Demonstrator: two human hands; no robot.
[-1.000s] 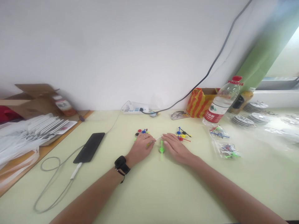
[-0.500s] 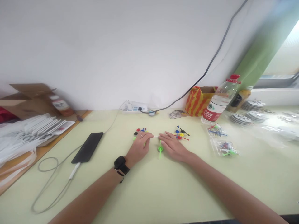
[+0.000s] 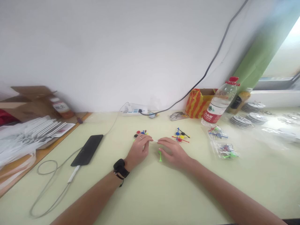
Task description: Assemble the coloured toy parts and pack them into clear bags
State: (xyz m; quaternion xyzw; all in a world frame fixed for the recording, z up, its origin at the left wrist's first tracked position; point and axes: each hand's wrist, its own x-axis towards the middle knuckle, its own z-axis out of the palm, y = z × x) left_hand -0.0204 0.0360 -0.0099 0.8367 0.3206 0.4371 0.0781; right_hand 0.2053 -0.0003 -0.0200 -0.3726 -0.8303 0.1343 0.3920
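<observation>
Across the pale green worktop (image 3: pixel 145 193), one heap of white plastic bags (image 3: pixel 28 134) fills the left edge, and one open cardboard box (image 3: pixel 28 100) sits behind it at the far left corner. One black phone (image 3: pixel 87 150) lies left of the middle, with one cable (image 3: pixel 74 171) plugged into its near end and looping toward the near left corner. One clear water bottle (image 3: pixel 219 104) with a red cap stands near the far edge on the right, just beside one orange striped bag (image 3: pixel 197 103). One white power strip (image 3: pixel 133 109) lies against the far edge at the middle. Three blurred stacks of flat discs (image 3: pixel 241 120) sit toward the far right corner. At the middle are the two hands. The left hand (image 3: pixel 139 148), with one black watch (image 3: pixel 120 167) on its wrist, has its fingers curled and pinches one end of a small white piece (image 3: pixel 154 141). The right hand (image 3: pixel 173 151) arches over the worktop with its fingertips at the other end; I cannot tell whether it grips. Two clear bags of parts (image 3: pixel 225 150) lie right of the hands. Two clusters of coloured parts (image 3: pixel 180 136) lie just beyond the fingertips, one per hand. One green stick piece (image 3: pixel 160 155) lies by the right thumb.
</observation>
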